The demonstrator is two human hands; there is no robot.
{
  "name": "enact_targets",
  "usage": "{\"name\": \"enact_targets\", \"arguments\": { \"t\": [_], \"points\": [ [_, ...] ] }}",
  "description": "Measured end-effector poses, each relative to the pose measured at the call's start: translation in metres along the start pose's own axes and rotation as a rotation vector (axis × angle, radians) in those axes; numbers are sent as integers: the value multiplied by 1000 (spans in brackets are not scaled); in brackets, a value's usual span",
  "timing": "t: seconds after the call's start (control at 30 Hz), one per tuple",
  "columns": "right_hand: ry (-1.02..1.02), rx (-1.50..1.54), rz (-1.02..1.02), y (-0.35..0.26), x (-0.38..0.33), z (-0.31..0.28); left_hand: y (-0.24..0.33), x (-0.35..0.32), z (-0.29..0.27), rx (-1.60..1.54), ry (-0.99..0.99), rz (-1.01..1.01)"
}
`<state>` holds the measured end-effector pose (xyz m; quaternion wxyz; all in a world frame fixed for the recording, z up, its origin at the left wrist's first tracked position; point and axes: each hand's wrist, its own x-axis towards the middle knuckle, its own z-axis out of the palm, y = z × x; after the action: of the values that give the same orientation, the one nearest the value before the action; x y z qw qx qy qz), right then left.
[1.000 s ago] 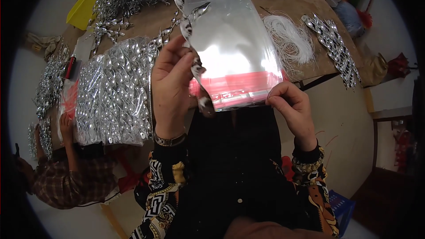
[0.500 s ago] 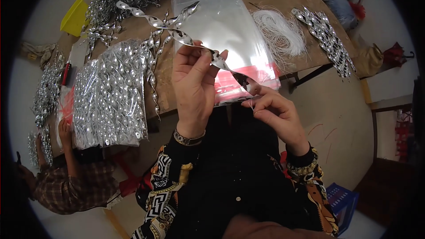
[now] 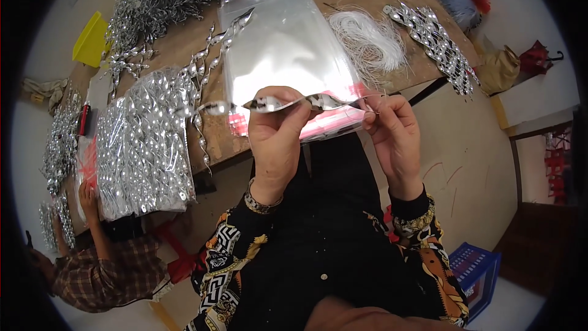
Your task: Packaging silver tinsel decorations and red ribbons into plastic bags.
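A shiny silver twisted strip (image 3: 264, 105) lies nearly level across my two hands. My left hand (image 3: 274, 138) is closed, pinching it near its middle between thumb and fingers. At the strip's right end, my right hand (image 3: 395, 135) has its fingertips pinched together on a thin white string, which shows faintly by the strip's tip. Whether the string passes through the strip cannot be made out. Beneath and beyond the hands is a stack of clear plastic bags (image 3: 282, 37) with red-pink edges. A bundle of white string (image 3: 369, 40) lies to the right of the stack.
Packed silver twists (image 3: 144, 141) lie at left, with a large loose heap (image 3: 177, 0) behind. More twists (image 3: 433, 49) rest at the table's right edge. A yellow container (image 3: 90, 40) stands far left. Another person (image 3: 107, 266) works at lower left. A blue crate (image 3: 474, 276) is at lower right.
The silver twisted strip has swung from a slant to nearly level. My left hand has turned and lowered; my right hand has moved slightly right and up, fingertips now pinched upward.
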<state>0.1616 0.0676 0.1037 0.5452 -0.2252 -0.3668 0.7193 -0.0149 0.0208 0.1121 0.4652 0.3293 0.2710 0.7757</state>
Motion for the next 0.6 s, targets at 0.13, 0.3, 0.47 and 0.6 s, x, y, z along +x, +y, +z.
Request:
{"name": "enact_targets", "arguments": {
  "t": [0.13,0.3,0.47,0.6],
  "points": [
    [-51,-47,-28,-15,14,-20,7,-5,-10,521,-323,60],
    [-161,-208,-113,-56,23,-33,15,-6,-24,222,-323,-302],
    [-422,-746,-137,-85,18,-28,14,-2,-17,84,-558,-514],
    [-519,-937,-206,-82,21,-16,4,-3,4,289,-619,-484]
  ]
}}
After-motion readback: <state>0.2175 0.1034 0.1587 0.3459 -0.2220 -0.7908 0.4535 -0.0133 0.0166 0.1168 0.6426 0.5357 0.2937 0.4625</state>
